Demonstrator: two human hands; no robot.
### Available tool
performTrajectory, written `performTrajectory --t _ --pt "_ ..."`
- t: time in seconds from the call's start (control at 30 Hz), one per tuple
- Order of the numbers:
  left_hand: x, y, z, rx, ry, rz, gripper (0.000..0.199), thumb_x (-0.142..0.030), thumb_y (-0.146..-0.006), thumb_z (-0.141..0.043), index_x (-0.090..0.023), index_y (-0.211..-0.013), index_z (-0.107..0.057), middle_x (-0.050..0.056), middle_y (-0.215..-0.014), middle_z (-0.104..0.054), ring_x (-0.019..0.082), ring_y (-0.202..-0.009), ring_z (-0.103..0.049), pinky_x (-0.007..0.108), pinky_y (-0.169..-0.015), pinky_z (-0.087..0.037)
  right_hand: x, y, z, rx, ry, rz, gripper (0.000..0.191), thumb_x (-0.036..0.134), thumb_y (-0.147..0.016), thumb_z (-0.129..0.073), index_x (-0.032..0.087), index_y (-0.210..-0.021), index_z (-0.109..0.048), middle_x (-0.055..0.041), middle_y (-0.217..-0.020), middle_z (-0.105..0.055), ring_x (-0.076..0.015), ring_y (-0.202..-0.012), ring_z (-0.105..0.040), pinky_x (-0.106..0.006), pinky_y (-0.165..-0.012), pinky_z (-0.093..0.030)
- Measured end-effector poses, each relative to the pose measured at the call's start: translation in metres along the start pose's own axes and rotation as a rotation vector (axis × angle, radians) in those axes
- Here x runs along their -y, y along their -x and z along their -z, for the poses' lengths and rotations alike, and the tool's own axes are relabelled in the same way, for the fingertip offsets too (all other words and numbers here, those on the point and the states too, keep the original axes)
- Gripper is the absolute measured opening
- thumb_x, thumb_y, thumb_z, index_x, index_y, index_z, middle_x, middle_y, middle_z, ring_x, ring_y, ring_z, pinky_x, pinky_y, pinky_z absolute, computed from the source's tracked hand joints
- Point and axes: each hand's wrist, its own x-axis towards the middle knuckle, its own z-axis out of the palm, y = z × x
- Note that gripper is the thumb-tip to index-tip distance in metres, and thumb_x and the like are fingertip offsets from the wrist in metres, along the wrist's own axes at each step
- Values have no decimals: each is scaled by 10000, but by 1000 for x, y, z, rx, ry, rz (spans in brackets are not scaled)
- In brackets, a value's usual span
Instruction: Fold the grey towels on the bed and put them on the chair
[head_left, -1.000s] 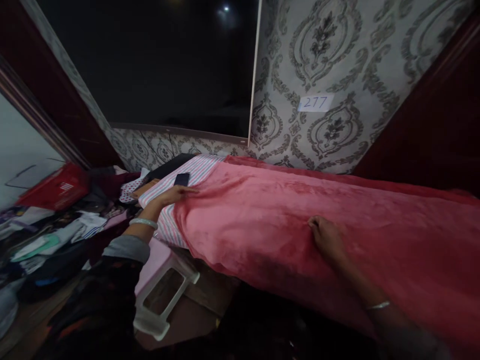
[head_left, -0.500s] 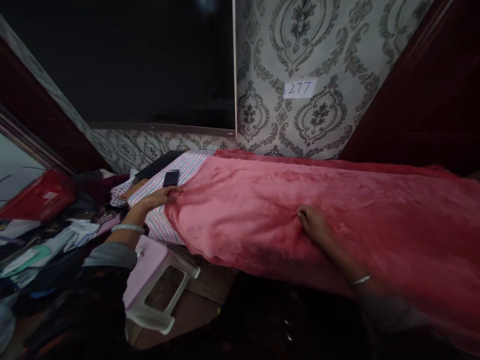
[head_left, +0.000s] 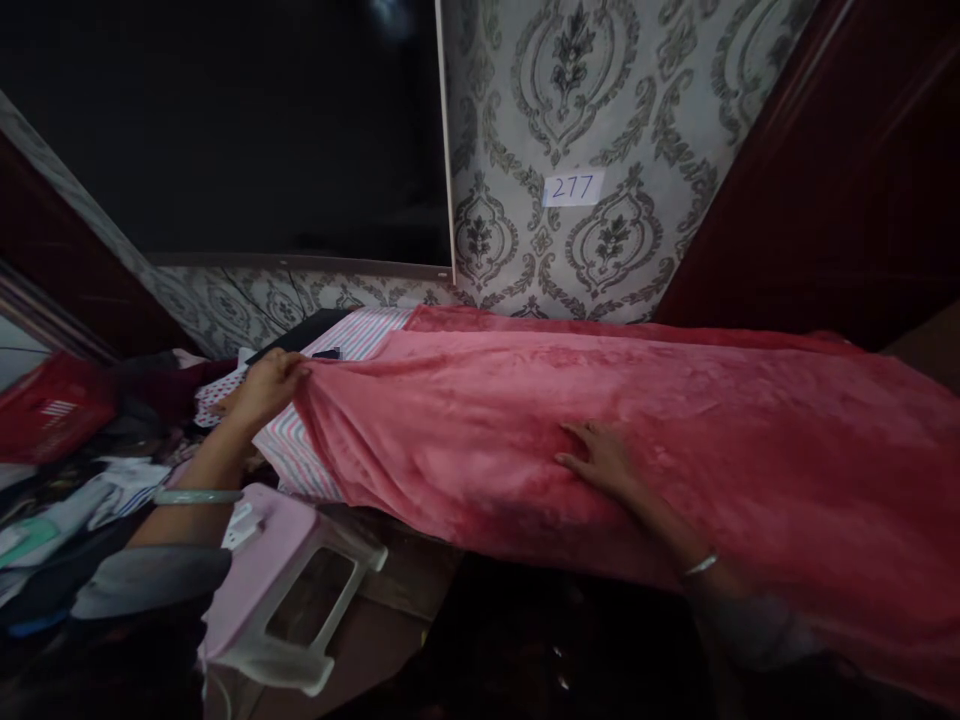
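Observation:
A red plush blanket (head_left: 480, 440) lies spread over a long surface against the wall. At its left end my left hand (head_left: 268, 388) is closed on the blanket's edge and pulls it up into a stretched fold. My right hand (head_left: 604, 458) rests on the middle of the blanket, its fingers apart. A striped cloth (head_left: 300, 455) shows from under the blanket's left end. On that cloth sits a dark phone-like object (head_left: 326, 354), partly covered by the raised fold.
A pink and white plastic stool (head_left: 277, 540) stands in front at the left, with a small white item on top. Piled clothes (head_left: 112, 490) and a red bag (head_left: 56, 405) lie further left. A large television (head_left: 285, 130) hangs above, beside a paper marked 277 (head_left: 574, 188).
My left hand has gripped the blanket's left edge and drawn it leftward, lifting it. My right hand has let go of its pinched fold and spread its fingers. The view has shifted slightly.

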Motion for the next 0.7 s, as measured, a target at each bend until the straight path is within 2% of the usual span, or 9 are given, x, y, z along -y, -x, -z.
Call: performTrajectory --t 0.13,0.23,0.3,0.37,0.43,0.5,0.53,0.6,0.7 --pt "-25 -11 46 -171 -3 -21 278 -322 -822 -431 -176 -905 -652 73 -868 -573 242 -898 -572 350 -881 -471 3 3 3 65 -1 -21 749 561 -763 -693 183 -1398 -573 -168 -1375 -574 -365 -1244 -536 -531 -1076 -414" --pt "-48 -22 77 -311 24 -57 247 -312 -812 -480 -180 -912 -662 45 -834 -534 211 -856 -549 332 -869 -469 8 6 -1 34 -21 -31 767 541 -738 -702 171 -1397 -573 -170 -1438 -531 -377 -1301 -494 -549 -1105 -389" --pt "-64 -27 94 -398 92 -91 226 -290 -797 -525 -175 -923 -673 37 -841 -529 193 -860 -537 324 -880 -467 10 7 -4 -48 -75 -34 612 471 -787 -643 179 -1325 -632 -157 -1381 -585 -356 -1265 -531 -544 -1088 -411" --pt "-79 -30 107 -435 220 -102 214 -262 -790 -551 -165 -936 -672 29 -839 -538 172 -835 -525 321 -876 -470 11 7 -6 -149 -164 -54 411 380 -865 -505 193 -1166 -712 -140 -1228 -677 -312 -1155 -609 -520 -1043 -457" --pt "-92 -32 116 -413 381 -81 195 -245 -797 -558 -149 -930 -663 14 -800 -540 144 -754 -501 318 -839 -481 10 7 -4 -224 -250 -87 385 329 -906 -386 211 -994 -742 -118 -1048 -730 -276 -1018 -662 -490 -987 -497" --pt "-100 -34 123 -377 517 -53 168 -235 -814 -561 -127 -903 -655 -1 -738 -523 119 -671 -461 312 -789 -489 9 8 1 -263 -298 -122 405 371 -921 -355 217 -931 -730 -108 -966 -737 -271 -951 -673 -482 -953 -512" --pt "-103 -36 126 -374 557 -41 155 -223 -816 -568 -117 -888 -654 -5 -716 -515 110 -647 -446 309 -773 -489 9 9 4 -267 -304 -130 409 420 -919 -378 211 -981 -723 -113 -1007 -734 -281 -980 -669 -490 -961 -507" --pt "-106 -38 131 -412 578 -18 138 -190 -813 -579 -97 -878 -658 -8 -694 -510 100 -626 -433 308 -764 -491 13 9 7 -249 -301 -117 492 528 -875 -476 200 -1184 -674 -134 -1215 -685 -314 -1142 -620 -516 -1023 -467" --pt "-114 -41 140 -488 523 2 148 -168 -819 -586 -76 -903 -667 -12 -684 -511 96 -620 -433 316 -777 -499 27 -1 5 -200 -281 -61 838 599 -726 -659 220 -1453 -486 -123 -1525 -455 -337 -1400 -416 -532 -1133 -358"
